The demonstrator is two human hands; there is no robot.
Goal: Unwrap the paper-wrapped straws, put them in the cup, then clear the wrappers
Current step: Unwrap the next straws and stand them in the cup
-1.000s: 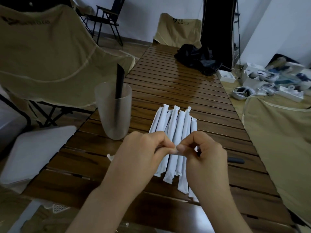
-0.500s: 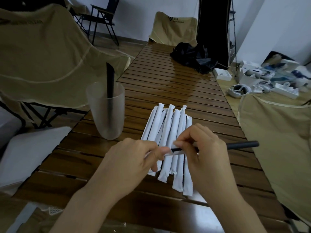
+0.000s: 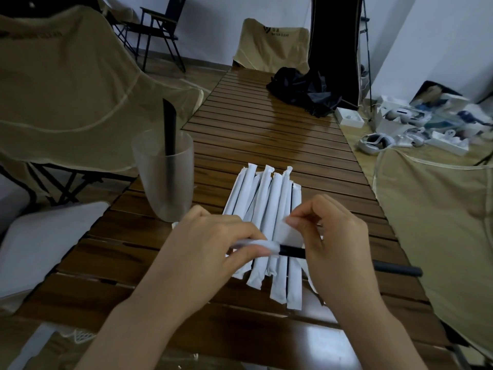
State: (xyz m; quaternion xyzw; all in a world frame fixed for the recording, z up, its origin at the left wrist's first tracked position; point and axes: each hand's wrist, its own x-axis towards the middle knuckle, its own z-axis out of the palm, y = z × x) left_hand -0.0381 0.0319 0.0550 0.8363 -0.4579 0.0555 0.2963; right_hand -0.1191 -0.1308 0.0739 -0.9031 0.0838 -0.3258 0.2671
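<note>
My left hand (image 3: 213, 249) pinches the bunched white wrapper (image 3: 257, 244) at one end of a black straw (image 3: 292, 252). My right hand (image 3: 338, 247) holds that straw, whose bare end sticks out to the right (image 3: 397, 270). Its thumb and forefinger also pinch a torn flap of white paper (image 3: 288, 232). Both hands hover over a fan of several paper-wrapped straws (image 3: 266, 198) lying on the slatted wooden table (image 3: 266, 134). A frosted plastic cup (image 3: 165, 180) stands to the left with one black straw (image 3: 169, 129) upright in it.
A small white paper scrap (image 3: 174, 225) lies by the cup's base. A black bag (image 3: 304, 89) sits at the table's far end. Beige folding chairs (image 3: 66, 102) stand left, far and right. White boxes and headsets (image 3: 400, 129) clutter the floor at right.
The wrapper has been pushed left and bunched up, baring more of the black straw. My right thumb and forefinger have lifted with a torn paper flap. The view shifted slightly.
</note>
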